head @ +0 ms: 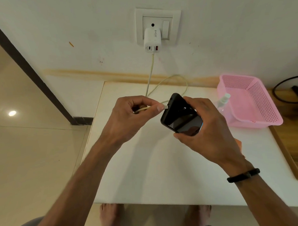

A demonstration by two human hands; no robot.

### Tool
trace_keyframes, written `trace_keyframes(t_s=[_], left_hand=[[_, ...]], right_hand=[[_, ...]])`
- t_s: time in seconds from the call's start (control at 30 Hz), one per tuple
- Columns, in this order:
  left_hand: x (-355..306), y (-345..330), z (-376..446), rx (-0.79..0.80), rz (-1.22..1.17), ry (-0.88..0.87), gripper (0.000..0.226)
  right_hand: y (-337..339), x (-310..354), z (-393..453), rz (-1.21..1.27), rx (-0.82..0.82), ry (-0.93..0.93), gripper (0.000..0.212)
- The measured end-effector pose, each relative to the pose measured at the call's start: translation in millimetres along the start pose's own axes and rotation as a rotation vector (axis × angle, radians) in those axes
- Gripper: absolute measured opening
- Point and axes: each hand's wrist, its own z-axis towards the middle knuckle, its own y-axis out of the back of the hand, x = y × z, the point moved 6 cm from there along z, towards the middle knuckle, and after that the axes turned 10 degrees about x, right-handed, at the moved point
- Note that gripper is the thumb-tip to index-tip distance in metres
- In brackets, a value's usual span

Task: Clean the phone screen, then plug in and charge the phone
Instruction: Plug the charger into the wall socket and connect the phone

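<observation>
A black phone (180,117) in a dark case is held above the white table (147,164) by my right hand (202,127), its lower end pointing left. My left hand (127,117) pinches the plug end of a pale charging cable (150,73), with the connector tip right at the phone's end port. The cable loops back over the table and rises to a white multi-port charger (152,41) seated in the wall socket (157,26). Whether the tip is inside the port cannot be told.
A pink perforated basket (255,110) stands at the right on the table, with a clear spray bottle (222,101) beside its left wall. An orange item (239,143) peeks out behind my right wrist. A wooden surface (294,139) with a black cable (280,88) lies further right.
</observation>
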Motion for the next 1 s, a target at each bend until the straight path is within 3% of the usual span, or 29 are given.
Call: trace_keyframes(t_s=[0.47, 1.0], left_hand=[[2.7, 2.6, 3.5, -0.038, 0.319, -0.029, 0.016], [6.5, 4.9, 5.4, -0.039, 0.348, 0.008, 0.018]], right_hand=[[-5.3, -1.0, -1.8, -0.158, 0.032, 0.006, 0.093], [-12.7, 7.3, -3.4, -0.191, 0.102, -0.004, 0.093]])
